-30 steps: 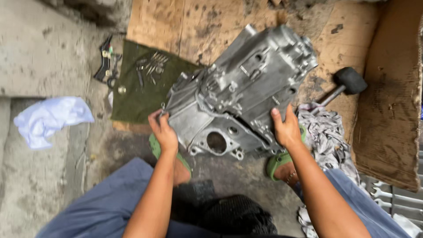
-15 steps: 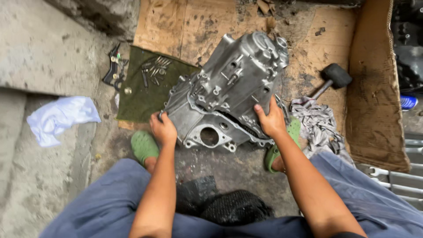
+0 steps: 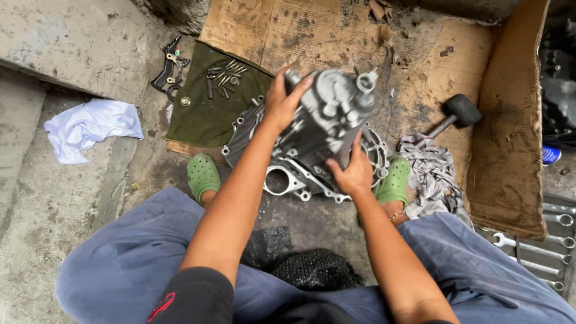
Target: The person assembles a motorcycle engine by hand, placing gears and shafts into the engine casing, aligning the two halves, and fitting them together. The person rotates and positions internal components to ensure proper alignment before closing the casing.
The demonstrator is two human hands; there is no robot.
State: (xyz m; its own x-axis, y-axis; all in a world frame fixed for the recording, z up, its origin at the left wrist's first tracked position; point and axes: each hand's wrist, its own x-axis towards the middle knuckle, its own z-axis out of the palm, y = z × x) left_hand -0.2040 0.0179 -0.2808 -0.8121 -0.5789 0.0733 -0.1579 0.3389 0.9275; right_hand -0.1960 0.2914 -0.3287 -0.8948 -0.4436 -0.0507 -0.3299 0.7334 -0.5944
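Head-camera view, looking straight down at a person crouched on a rough concrete floor (image 3: 54, 240), knees in blue trousers spread wide and feet in green clogs (image 3: 203, 176). Both bare hands are on a grey cast-metal gearbox housing (image 3: 324, 129) that stands tipped up on its wide flanged end, between the two feet, at the near edge of a flattened sheet of cardboard (image 3: 384, 42). The left hand (image 3: 282, 102) is wrapped over the upper left side of the housing, fingers curled onto its top. The right hand (image 3: 351, 171) grips the lower right side, thumb pointing up along the casting. Both hands are closed on the housing. To the left of it lies a dark green cloth (image 3: 204, 114) with a scatter of loose bolts (image 3: 223, 77) on it, and a small black bracket (image 3: 170, 67) just beyond the cloth's far corner. A crumpled white rag (image 3: 90, 126) lies farther left on the concrete. To the right, a black-headed mallet (image 3: 459, 113) rests on the cardboard, beside a patterned grey rag (image 3: 435, 177). Several spanners (image 3: 534, 246) lie in a row at the right edge.
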